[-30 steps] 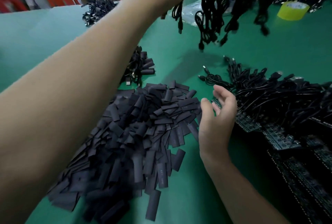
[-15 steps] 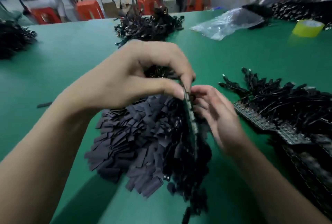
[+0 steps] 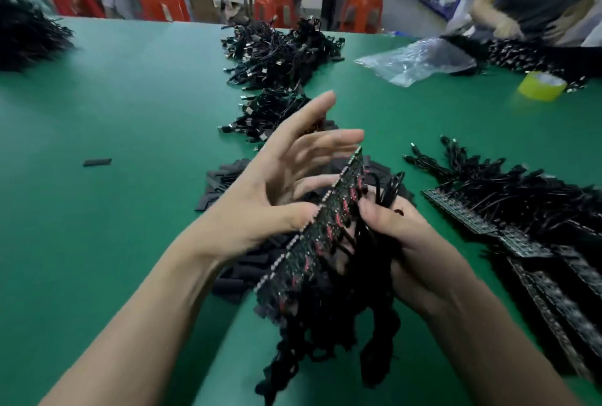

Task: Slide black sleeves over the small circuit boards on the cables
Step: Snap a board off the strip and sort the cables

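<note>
Board strip (image 3: pixel 321 236) in right hand (image 3: pixel 415 242)

you will find no legible text, label, brand or number here; markings on the circuit board strip (image 3: pixel 325 236) and the cardboard boxes (image 3: pixel 202 3) are too blurred to read.

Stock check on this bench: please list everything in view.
Green table: one, underneath everything.
Strip of dark circuit boards with black cables: one, held, centre.
Flat black sleeves: pile, under hands; one stray, left.
Black cable heaps: two far centre, one far left.
Further board strips with cables: several, right.
Clear plastic bag: one, far right.
Yellow tape roll: one, far right.
Orange stools: several, behind table.
Left hand: open, thumb touching strip.
Right hand: gripping strip's cables.
</note>
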`<state>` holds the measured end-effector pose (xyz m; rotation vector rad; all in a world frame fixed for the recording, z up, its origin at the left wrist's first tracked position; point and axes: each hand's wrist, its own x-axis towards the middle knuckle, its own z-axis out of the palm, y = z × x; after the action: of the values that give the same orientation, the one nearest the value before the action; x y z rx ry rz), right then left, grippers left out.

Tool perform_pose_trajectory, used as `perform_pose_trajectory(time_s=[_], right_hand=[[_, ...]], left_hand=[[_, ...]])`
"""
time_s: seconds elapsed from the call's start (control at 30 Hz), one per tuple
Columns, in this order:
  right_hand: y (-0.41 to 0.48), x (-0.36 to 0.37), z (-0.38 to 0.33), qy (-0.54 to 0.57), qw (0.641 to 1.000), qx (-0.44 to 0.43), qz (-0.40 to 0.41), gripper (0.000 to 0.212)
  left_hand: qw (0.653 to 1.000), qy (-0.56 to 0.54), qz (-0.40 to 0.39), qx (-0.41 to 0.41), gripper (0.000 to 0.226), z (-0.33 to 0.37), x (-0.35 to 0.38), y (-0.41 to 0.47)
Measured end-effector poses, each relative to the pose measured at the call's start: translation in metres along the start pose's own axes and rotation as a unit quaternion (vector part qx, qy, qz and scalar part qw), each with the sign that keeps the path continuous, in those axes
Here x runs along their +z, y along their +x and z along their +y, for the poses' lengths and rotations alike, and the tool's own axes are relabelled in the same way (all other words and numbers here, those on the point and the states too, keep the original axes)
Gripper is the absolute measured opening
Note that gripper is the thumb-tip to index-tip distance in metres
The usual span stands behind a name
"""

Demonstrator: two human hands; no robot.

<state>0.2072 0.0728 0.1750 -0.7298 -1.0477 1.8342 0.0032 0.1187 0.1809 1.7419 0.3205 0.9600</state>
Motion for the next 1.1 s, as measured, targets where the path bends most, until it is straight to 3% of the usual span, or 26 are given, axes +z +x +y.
perform_pose_trajectory(time_s=[0.07, 0.17, 0.27, 0.37, 0.47, 0.57, 0.67, 0.73, 0.8, 0.9, 0.97, 1.1], right_hand=[[-0.009, 0.000, 0.002, 0.001, 0.998, 0.019, 0.065, 0.021], [-0.016, -0.007, 0.007, -0.005, 0.983, 0.080, 0.167, 0.024], [-0.017, -0.013, 0.016, -0.008, 0.957, 0.102, 0.270, 0.034], [-0.016, -0.018, 0.024, 0.003, 0.936, 0.070, 0.345, 0.039], [-0.014, -0.021, 0.028, -0.025, 0.927, 0.036, 0.372, 0.044], [-0.013, -0.025, 0.027, -0.145, 0.914, 0.014, 0.379, 0.045], [-0.015, -0.038, 0.018, -0.396, 0.824, -0.084, 0.398, 0.049], [-0.010, -0.040, 0.009, -0.534, 0.756, -0.155, 0.347, 0.038], [0.005, -0.035, 0.002, -0.617, 0.726, -0.191, 0.234, 0.033], [0.034, -0.018, 0.001, -0.703, 0.694, -0.145, 0.059, 0.041], [0.047, -0.010, 0.000, -0.708, 0.700, -0.090, 0.003, 0.039], [0.061, -0.016, -0.010, -0.638, 0.767, -0.058, -0.036, 0.019]], left_hand=[[0.995, 0.021, 0.070, -0.073, 0.073, -0.021, 0.006, -0.013], [0.969, 0.050, 0.154, -0.185, 0.018, -0.042, 0.013, -0.034], [0.958, -0.040, 0.188, -0.213, 0.031, -0.048, 0.020, -0.040], [0.928, -0.095, 0.263, -0.245, 0.044, -0.049, 0.021, -0.034], [0.930, -0.093, 0.264, -0.241, 0.034, -0.055, 0.020, -0.036], [0.938, -0.058, 0.262, -0.221, 0.017, -0.057, 0.017, -0.040], [0.941, -0.016, 0.266, -0.210, 0.014, -0.058, 0.015, -0.042], [0.942, 0.006, 0.269, -0.200, 0.014, -0.058, 0.014, -0.042], [0.943, 0.025, 0.275, -0.187, 0.011, -0.058, 0.015, -0.041], [0.941, 0.046, 0.290, -0.170, 0.006, -0.058, 0.015, -0.041], [0.939, 0.051, 0.299, -0.165, 0.003, -0.057, 0.014, -0.042], [0.937, 0.025, 0.306, -0.166, 0.006, -0.055, 0.014, -0.041]])
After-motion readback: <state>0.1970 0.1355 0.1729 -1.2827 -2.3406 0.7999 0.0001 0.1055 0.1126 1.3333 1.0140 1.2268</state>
